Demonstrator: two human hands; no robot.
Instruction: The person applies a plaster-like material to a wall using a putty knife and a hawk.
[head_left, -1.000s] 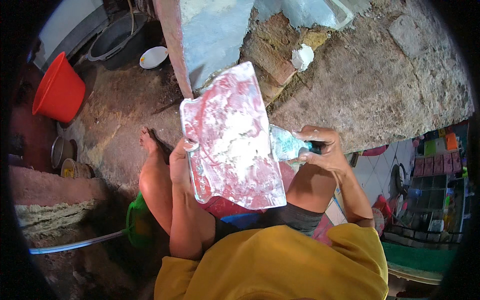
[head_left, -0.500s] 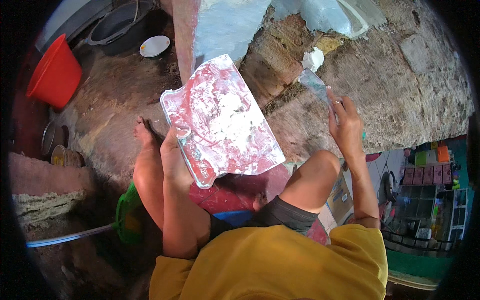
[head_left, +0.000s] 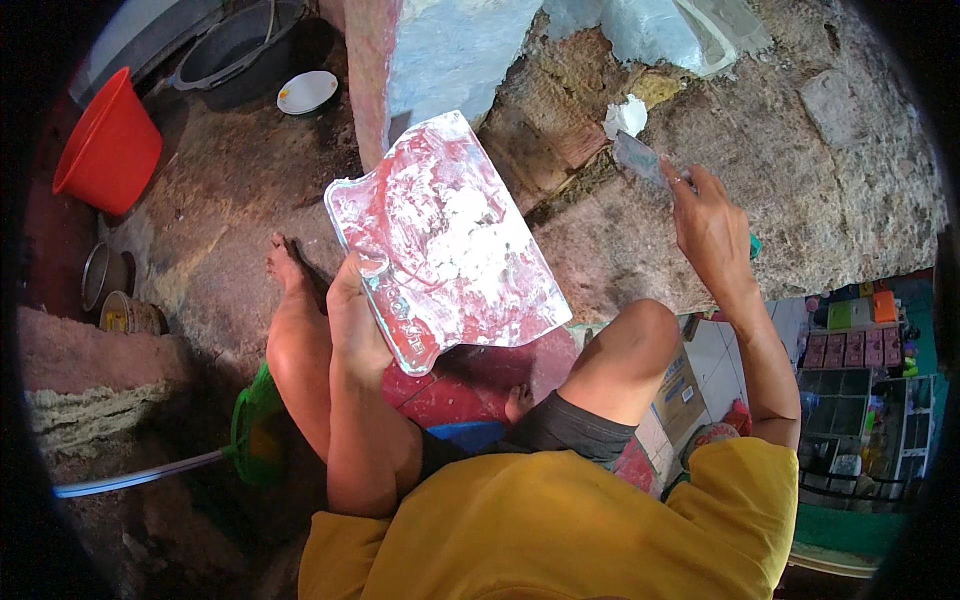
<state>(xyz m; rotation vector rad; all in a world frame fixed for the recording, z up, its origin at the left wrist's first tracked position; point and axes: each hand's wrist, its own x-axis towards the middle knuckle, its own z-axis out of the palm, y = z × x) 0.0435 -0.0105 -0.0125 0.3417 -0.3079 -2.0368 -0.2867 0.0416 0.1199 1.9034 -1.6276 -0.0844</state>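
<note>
My left hand (head_left: 357, 318) is closed on the lower left edge of a red plastic board (head_left: 405, 345). Wet white paste (head_left: 470, 235) is smeared thickly across the board's face. In my right hand (head_left: 712, 225) is a putty knife (head_left: 640, 158), gripped with the fingers along its blade; a bit of green handle shows beyond the palm. The blade's tip lies right at the lower edge of a white paste patch (head_left: 626, 117) on the rough grey cement surface (head_left: 800, 190); whether they touch I cannot tell. Next to that patch is a yellowish spot (head_left: 660, 90).
A red bucket (head_left: 110, 145), a black basin (head_left: 245, 60) and a white plate (head_left: 307, 92) stand at the far left. A green net-like thing (head_left: 258, 430) with a pale pole lies at lower left. Near my right elbow are a cardboard box (head_left: 680, 395) and shelves (head_left: 850, 400) of goods.
My right hand has shifted right and slightly down with the putty knife, its elbow swinging outward. The blade has turned and moved a little right. The board has barely moved.
</note>
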